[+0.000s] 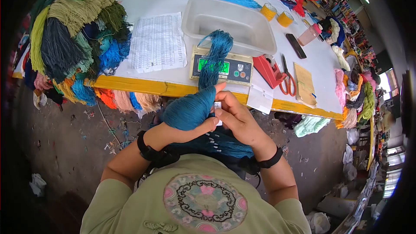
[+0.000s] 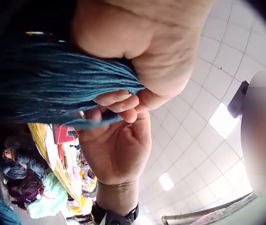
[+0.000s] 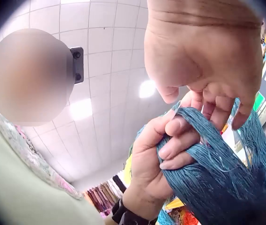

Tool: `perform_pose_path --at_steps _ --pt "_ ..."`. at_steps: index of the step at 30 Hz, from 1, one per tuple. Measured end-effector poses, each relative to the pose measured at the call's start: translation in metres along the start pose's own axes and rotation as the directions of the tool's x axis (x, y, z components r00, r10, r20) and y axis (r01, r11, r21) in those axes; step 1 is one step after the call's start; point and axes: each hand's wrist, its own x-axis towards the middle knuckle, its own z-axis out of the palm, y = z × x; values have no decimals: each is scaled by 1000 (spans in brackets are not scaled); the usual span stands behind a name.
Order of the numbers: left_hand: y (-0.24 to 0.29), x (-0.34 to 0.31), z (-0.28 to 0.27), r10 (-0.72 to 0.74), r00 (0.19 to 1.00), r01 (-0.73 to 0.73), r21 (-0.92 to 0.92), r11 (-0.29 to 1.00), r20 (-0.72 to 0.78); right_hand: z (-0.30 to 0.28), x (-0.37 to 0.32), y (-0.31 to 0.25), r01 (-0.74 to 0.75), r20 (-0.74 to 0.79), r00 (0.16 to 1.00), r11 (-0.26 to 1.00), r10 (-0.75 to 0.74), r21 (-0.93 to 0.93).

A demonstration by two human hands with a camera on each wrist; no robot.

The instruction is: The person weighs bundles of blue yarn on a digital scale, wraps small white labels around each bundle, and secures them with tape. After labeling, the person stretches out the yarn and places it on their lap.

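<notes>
My left hand (image 1: 167,134) grips a bundled skein of teal yarn (image 1: 190,108), its fingers curled round the strands in the right wrist view. The skein's loose end (image 1: 219,43) drapes over a digital scale (image 1: 240,69) with a green display. Close beside the left thumb, my right hand (image 1: 245,123) has its fingers bent and pinches a small white tag (image 1: 218,105) at the skein's near side. From the left wrist, the right hand (image 2: 116,150) shows behind the yarn (image 2: 76,84), its fingertips partly hidden by strands. More teal yarn (image 1: 234,148) with several white tags lies below the hands.
Behind the scale stands a translucent plastic tub (image 1: 264,39). Orange-handled scissors (image 1: 287,82), a red tape dispenser (image 1: 268,71), a notepad (image 1: 304,84) and a phone (image 1: 296,45) lie to the right. A printed sheet (image 1: 158,43) and heaped coloured skeins (image 1: 63,39) are left.
</notes>
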Motion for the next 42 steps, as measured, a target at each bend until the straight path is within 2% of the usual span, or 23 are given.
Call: perform_pose_path --at_steps 2,4,6,7,8,11,12,14,15,16,17,18,19,22,25,27,28,29,31,35,39,41,42 --pt "8 -3 1 98 988 -57 306 950 -120 -1 1 4 -41 -7 999 999 41 -22" --pt "10 -5 1 134 982 -71 390 918 -137 2 -1 4 -21 -67 998 1000 21 6" --pt "6 -5 1 173 974 -86 470 879 -146 1 -5 5 88 -131 985 984 -108 -152" --pt "0 -4 0 248 958 -137 525 840 -146 -4 -7 1 32 -129 989 967 -66 -252" --pt "-4 -2 0 320 937 -184 576 796 -142 -5 -7 1 28 -129 990 967 -63 -253" --pt "3 -1 -2 206 976 -108 660 744 -72 -9 -6 3 55 -129 987 955 -96 -291" --pt "4 -1 -3 203 976 -100 657 747 -83 -11 -6 4 119 -92 984 946 -154 -303" --pt "4 2 -9 92 996 -74 484 872 -13 -15 -4 1 190 -30 977 930 -210 -314" --pt "-1 2 -13 108 992 -123 434 893 58 -17 -4 -2 252 44 967 916 -251 -311" --pt "0 0 -14 108 993 -115 435 893 41 -17 -5 -4 312 116 950 901 -291 -302" --pt "2 -2 -13 -162 981 151 109 983 103 -15 -5 -6 303 98 953 895 -286 -327" --pt "4 -4 -13 -375 892 427 -203 881 252 -15 -5 -4 305 109 952 893 -285 -330" --pt "-3 -6 -12 -390 873 466 -262 845 294 -16 -4 -1 306 102 952 875 -290 -374" --pt "-12 -8 -9 -380 869 479 -342 809 318 -13 -4 5 307 47 947 850 -318 -428" --pt "-3 -8 -10 -400 878 470 -315 824 263 -14 -5 12 332 29 935 841 -355 -428" --pt "-1 -9 -14 -393 886 458 -336 823 246 -16 -4 9 244 -7 969 953 -249 -181" --pt "0 -9 -16 -386 894 446 -355 822 230 -17 -3 7 243 -6 969 953 -249 -181" --pt "-2 -8 -17 -451 855 518 -360 776 256 -17 -3 4 292 58 956 917 -287 -273" --pt "-6 -9 -16 -462 839 544 -390 743 290 -14 0 5 389 135 920 826 -367 -407" --pt "-14 -9 -11 -469 809 584 -400 706 354 -18 0 9 452 194 891 751 -411 -482" --pt "-15 -8 -11 -394 864 493 -362 791 315 -7 -6 16 379 -6 900 791 -435 -481" --pt "-2 -7 -12 -277 939 330 -305 894 204 -2 -8 18 341 -85 895 794 -438 -503" --pt "-1 -5 -9 -275 939 329 -303 894 206 3 -8 19 325 -180 890 860 -418 -394"
